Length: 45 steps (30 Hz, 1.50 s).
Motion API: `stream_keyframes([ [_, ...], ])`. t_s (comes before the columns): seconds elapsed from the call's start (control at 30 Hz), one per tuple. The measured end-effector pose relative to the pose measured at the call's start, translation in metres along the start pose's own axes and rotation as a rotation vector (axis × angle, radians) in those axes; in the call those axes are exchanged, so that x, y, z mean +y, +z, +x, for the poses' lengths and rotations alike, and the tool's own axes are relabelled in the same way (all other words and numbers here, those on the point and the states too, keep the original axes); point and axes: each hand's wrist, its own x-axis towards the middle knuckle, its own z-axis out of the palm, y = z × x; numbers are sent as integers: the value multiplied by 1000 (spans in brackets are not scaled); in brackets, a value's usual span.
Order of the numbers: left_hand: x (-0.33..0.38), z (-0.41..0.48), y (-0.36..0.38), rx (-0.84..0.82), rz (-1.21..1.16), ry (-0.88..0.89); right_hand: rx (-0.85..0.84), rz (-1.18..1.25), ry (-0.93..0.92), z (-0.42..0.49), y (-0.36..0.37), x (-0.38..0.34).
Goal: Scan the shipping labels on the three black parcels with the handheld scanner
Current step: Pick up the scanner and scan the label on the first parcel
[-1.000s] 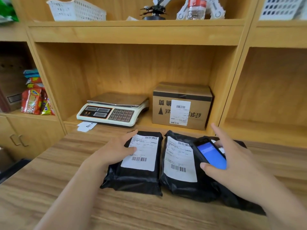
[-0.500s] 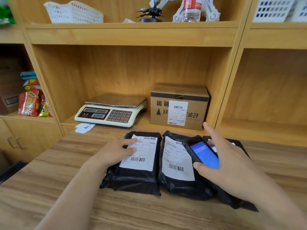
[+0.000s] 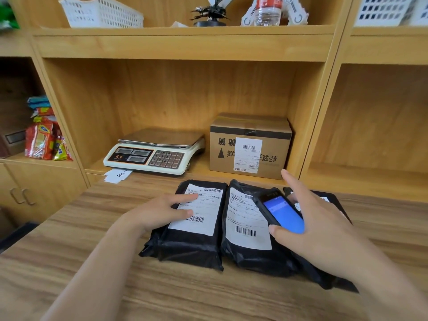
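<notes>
Three black parcels lie side by side on the wooden counter (image 3: 92,286). The left parcel (image 3: 185,246) and the middle parcel (image 3: 250,258) show white labels with barcodes. Most of the right parcel (image 3: 333,200) is hidden under my right arm. My left hand (image 3: 159,212) rests flat on the left parcel's label, fingers spread. My right hand (image 3: 319,230) holds the black handheld scanner (image 3: 281,210), blue screen lit, above the seam between the middle and right parcels, index finger raised.
In the shelf bay behind the parcels stand a weighing scale (image 3: 155,151) and a labelled cardboard box (image 3: 250,144). Paper slips (image 3: 117,176) lie at the shelf edge. Snack packets (image 3: 44,140) fill the left bay. A white basket (image 3: 102,12) sits above.
My right hand has shifted the scanner slightly left, toward the middle parcel's label. The left hand stays on the left parcel. The view has drifted a little.
</notes>
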Motion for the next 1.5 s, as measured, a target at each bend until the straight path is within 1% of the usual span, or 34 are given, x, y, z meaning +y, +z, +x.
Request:
stream_keyframes([
  [0.1, 0, 0, 1, 11, 37, 0, -4, -14, 0, 2, 1, 0],
  [0.23, -1, 1, 2, 40, 26, 11, -1, 9, 0, 1, 1, 1],
  [0.37, -2, 3, 0, 73, 79, 6, -2, 6, -1, 2, 1, 1],
  [0.53, 0, 1, -4, 117, 66, 20, -5, 6, -3, 2, 1, 1],
  [0.77, 4, -4, -13, 189, 64, 116, -11, 8, 3, 1, 0, 0],
  [0.93, 14, -11, -20, 283, 146, 161, -12, 9, 7, 1, 0, -1],
  [1.1, 23, -18, -19, 322, 230, 239, -8, -8, 7, 2, 1, -1],
  [1.27, 26, -22, -19, 363, 237, 292, -24, -20, 13, 1, 2, -3],
  [1.5, 40, -26, -16, 474, 230, 396, -7, -47, 16, -1, 2, -6],
])
